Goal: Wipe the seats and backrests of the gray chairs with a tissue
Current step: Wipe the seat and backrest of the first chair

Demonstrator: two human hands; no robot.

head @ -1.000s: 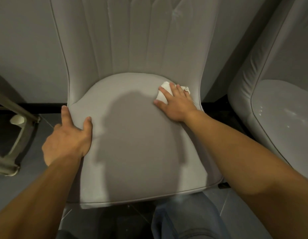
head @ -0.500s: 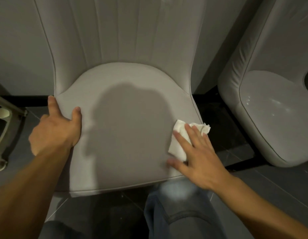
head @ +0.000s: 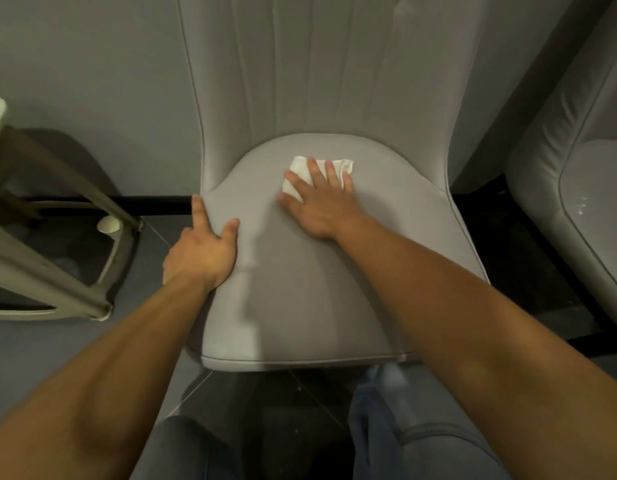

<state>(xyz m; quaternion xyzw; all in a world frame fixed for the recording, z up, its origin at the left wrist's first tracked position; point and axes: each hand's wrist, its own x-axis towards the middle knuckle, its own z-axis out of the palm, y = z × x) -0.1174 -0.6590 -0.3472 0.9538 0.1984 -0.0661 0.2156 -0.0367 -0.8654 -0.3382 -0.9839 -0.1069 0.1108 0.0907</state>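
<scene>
we see the right hand [head: 319, 206] flat on the gray chair [head: 334, 289] seat, near the backrest, its straight spread fingers pressing the white tissue [head: 300, 169], which peeks out beyond the fingertips. the left hand [head: 199, 252] grips the seat's left edge, thumb on top.

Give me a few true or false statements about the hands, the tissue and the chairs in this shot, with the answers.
1. The right hand presses the tissue flat on the seat. True.
2. The left hand holds a second tissue. False: it grips the seat's left edge.
3. The tissue lies near the seat's front edge. False: it is at the back, near the backrest.
4. Another gray chair stands to the right. True.
</scene>
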